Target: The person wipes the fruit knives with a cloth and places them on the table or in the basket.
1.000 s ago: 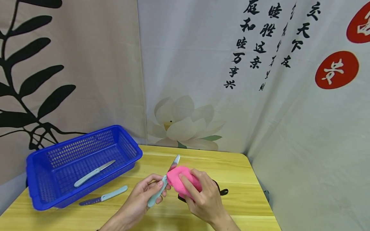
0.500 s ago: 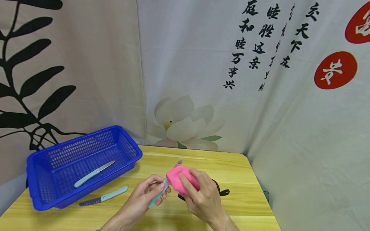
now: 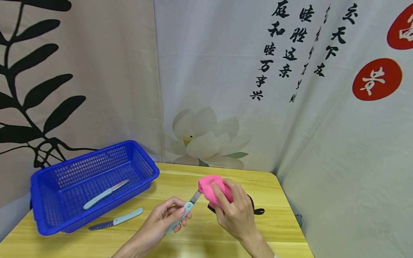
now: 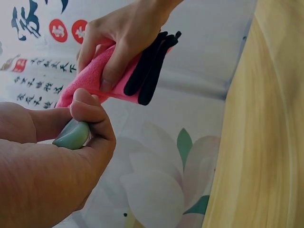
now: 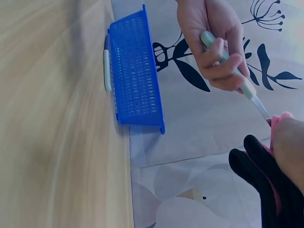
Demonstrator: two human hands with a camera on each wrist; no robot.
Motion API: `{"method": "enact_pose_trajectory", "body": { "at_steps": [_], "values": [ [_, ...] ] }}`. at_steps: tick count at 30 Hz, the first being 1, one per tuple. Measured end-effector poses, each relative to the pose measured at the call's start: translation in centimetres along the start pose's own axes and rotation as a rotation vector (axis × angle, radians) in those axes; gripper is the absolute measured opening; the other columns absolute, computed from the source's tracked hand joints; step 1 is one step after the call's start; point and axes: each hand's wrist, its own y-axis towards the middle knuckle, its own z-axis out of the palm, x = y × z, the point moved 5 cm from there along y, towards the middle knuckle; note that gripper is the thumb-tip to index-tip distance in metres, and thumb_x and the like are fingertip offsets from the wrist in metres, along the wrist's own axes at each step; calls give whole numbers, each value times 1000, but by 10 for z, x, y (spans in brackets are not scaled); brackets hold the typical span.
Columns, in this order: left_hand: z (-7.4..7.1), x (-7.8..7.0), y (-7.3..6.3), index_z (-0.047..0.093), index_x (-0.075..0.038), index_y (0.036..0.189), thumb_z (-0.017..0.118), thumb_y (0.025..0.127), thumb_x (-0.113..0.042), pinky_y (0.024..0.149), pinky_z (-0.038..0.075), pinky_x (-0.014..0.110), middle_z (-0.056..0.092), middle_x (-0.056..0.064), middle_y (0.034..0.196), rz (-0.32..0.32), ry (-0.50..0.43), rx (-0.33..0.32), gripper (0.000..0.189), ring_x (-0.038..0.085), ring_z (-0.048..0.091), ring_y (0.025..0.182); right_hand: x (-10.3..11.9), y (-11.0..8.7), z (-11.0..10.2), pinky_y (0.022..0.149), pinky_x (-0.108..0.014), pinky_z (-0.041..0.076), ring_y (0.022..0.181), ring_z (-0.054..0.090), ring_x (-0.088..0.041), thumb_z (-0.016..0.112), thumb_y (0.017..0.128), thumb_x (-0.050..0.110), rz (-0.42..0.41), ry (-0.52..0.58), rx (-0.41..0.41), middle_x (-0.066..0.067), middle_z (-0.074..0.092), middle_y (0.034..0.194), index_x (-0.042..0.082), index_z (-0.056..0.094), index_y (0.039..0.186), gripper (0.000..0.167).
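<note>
My left hand (image 3: 166, 218) grips a knife by its pale blue-green handle (image 3: 179, 218), blade angled up and to the right. A pink cloth (image 3: 213, 190) with black edging is bunched in my right hand (image 3: 237, 211), its fingers curled over it. The cloth wraps the blade's outer end and hides the tip; bare steel (image 3: 195, 197) shows between cloth and handle. In the right wrist view the knife handle (image 5: 228, 64) lies across the left hand's curled fingers. Folded black edges of the cloth (image 4: 147, 71) hang below the right hand in the left wrist view.
A blue plastic basket (image 3: 53, 218) stands on the left of the wooden table (image 3: 267, 193), with one knife (image 3: 104, 194) inside. Another knife (image 3: 116, 219), its blade dark and speckled, lies on the table before it. A printed curtain (image 3: 206, 79) hangs behind.
My right hand has slid the pink cloth up and to the right along the blade, uncovering steel near the handle and covering the tip. My left hand stays nearly in place.
</note>
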Motion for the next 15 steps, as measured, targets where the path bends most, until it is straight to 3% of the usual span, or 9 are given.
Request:
{"method": "enact_pose_trajectory", "body": {
  "at_steps": [6,10,15],
  "values": [
    [0,2,-1,61,-3,137,59,119,-26,78,56,18,75,2,121,-8,-5,4,29,8,69,97,-13,-1,-2,68,-46,64,90,67,-33,63,104,25,74,-12,28,-25,71,125,12,79,136,38],
    [-1,2,-1,60,-3,138,59,119,-29,79,56,19,76,1,122,-34,-14,-29,32,9,69,98,-17,-3,-6,72,-49,64,95,68,-35,68,99,22,114,18,14,-25,70,126,11,78,139,43],
    [-4,0,-1,57,-3,140,59,119,-30,80,57,18,76,1,121,-35,-43,-102,34,9,67,98,-2,-6,-5,70,-44,64,94,69,-33,63,106,26,53,73,-20,-23,71,123,10,79,137,39]
  ]
}}
